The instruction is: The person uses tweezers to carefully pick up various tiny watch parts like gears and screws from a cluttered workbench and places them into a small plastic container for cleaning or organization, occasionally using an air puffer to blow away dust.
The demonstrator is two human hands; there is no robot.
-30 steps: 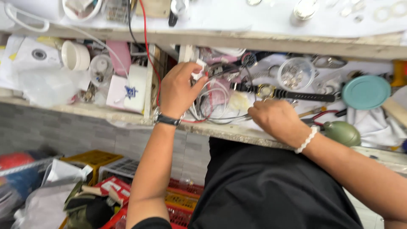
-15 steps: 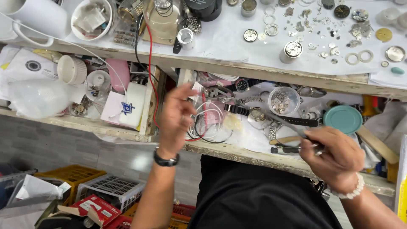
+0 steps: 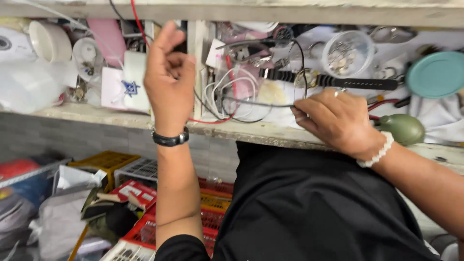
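Note:
My left hand point(image 3: 169, 79), a black band on its wrist, is raised in front of the open drawer point(image 3: 251, 130), fingers curled in with the thumb up and nothing visible in them. My right hand point(image 3: 338, 121), wearing a white bead bracelet, rests on the drawer's front edge. Its fingertips pinch a thin black wire loop point(image 3: 302, 67) that curves up over the clutter and runs left toward a tangle of white cables point(image 3: 234, 89). A black watch strap point(image 3: 357, 83) lies just behind my right hand.
In the drawer are a clear cup of small parts point(image 3: 345, 50), a teal lid point(image 3: 435, 72), a green oval object point(image 3: 403, 128), a red wire point(image 3: 212, 120), a white box with a blue emblem point(image 3: 128, 87) and a white roll point(image 3: 48, 41). Red point(image 3: 140, 193) and yellow point(image 3: 101, 162) crates stand below.
The view has dropped and come closer to the drawer. My right hand has moved left and up from the drawer's front right and now pinches the black wire. My left hand stays raised.

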